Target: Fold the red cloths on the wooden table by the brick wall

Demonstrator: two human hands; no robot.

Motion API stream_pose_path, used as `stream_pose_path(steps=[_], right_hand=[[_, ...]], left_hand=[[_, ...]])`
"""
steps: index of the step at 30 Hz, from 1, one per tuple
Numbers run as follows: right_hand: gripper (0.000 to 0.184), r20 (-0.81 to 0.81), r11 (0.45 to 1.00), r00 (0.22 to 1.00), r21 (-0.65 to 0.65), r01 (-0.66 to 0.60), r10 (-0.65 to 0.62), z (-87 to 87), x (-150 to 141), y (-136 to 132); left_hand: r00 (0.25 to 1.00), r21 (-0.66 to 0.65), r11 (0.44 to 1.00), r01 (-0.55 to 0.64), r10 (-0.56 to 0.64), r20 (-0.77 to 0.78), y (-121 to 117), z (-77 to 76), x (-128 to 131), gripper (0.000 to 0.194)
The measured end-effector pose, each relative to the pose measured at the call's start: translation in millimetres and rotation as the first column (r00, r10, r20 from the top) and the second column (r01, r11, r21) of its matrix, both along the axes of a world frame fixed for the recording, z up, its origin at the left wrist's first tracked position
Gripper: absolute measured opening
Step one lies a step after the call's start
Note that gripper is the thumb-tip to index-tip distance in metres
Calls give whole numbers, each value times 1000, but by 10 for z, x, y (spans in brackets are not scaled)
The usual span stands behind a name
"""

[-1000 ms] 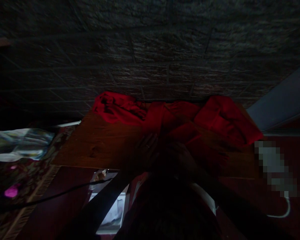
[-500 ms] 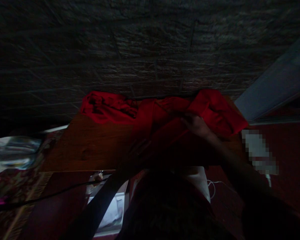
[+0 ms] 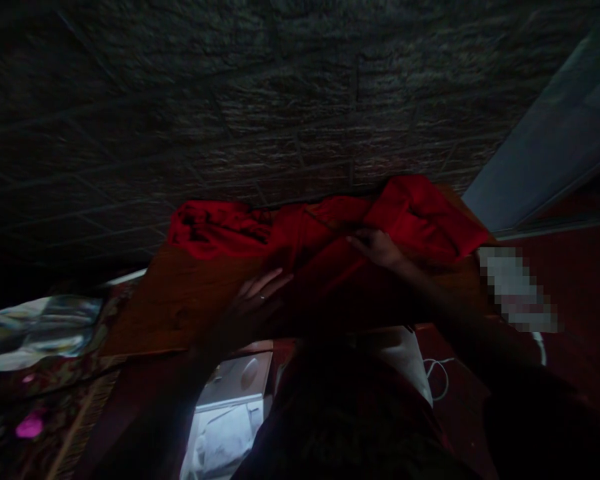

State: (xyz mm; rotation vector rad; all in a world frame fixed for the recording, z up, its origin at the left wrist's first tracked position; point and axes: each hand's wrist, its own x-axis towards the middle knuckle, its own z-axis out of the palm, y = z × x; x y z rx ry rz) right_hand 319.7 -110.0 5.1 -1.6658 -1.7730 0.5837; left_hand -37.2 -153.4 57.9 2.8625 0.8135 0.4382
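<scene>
A red cloth [image 3: 325, 257], seemingly a garment, lies across a wooden table, with a bunched part at its left and a folded part at its right. My left hand [image 3: 257, 297], a ring on one finger, rests flat at the cloth's left-front edge with fingers stretched out. Over the middle of the cloth, my right hand [image 3: 380, 249] has its thumb and fingers bent together in a pinch on the fabric. Deep shadow hides the cloth's near part and much of both arms.
The wooden table [image 3: 155, 307] stands against a dark block wall [image 3: 280, 100]. A pale panel [image 3: 535, 133] leans in at right, near a blurred-out pale item [image 3: 517, 287] with a white cable. On the floor lie a shiny plastic package [image 3: 40, 330] and an open white box [image 3: 230, 427].
The view has tilted and shifted slightly. My left hand has slid a little left along the cloth's edge, its fingers showing more clearly. My right hand stays at about the same spot on the cloth.
</scene>
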Motion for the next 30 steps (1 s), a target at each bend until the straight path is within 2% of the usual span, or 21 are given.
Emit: stream_pose_path(steps=[2,4,8,10,13,17,19,21,23,24,27,30], right_hand=[[27,-60,1000,998,16,-16,17,-20,7,17],[26,-105,998,994,61,26,-19,-36,-2,35],[24,-72,995,995,68,78,-73,-70,-41,40],[23,-46,995,996,60,79,-76,-94,-56,28],[24,-57,993,994,74,97,-93,-133,-63,15],[27,-86,991,991,79,108,-101,-172,-58,18],[30,-100,990,990,89,106,-97,-186,-53,23],[32,-106,990,989,94,109,-98,-202,-50,30],[31,-109,989,989,96,112,-101,-223,-50,38],[31,-109,989,989,97,112,-101,-236,-51,41],[30,-95,988,992,116,99,-88,-274,-51,43],[31,-52,989,996,124,85,-79,-268,-35,33]], left_hand=[[988,1,995,101,-100,-119,31,60,-7,24],[966,9,989,149,-144,-213,37,76,6,30],[952,-35,980,195,-198,-233,-17,1,54,41],[981,-108,987,115,-130,-146,-53,-77,79,40],[996,-200,976,-85,76,-51,-120,-243,133,41],[973,-199,954,-224,232,16,-259,-478,187,47],[969,-126,965,-229,238,63,-327,-540,182,38],[975,19,979,-203,200,92,-378,-552,172,22],[976,150,967,-206,192,101,-416,-532,181,8],[974,186,958,-220,204,101,-434,-519,198,7],[966,201,945,-258,248,76,-497,-512,280,11],[945,159,935,-318,300,131,-549,-570,365,15]])
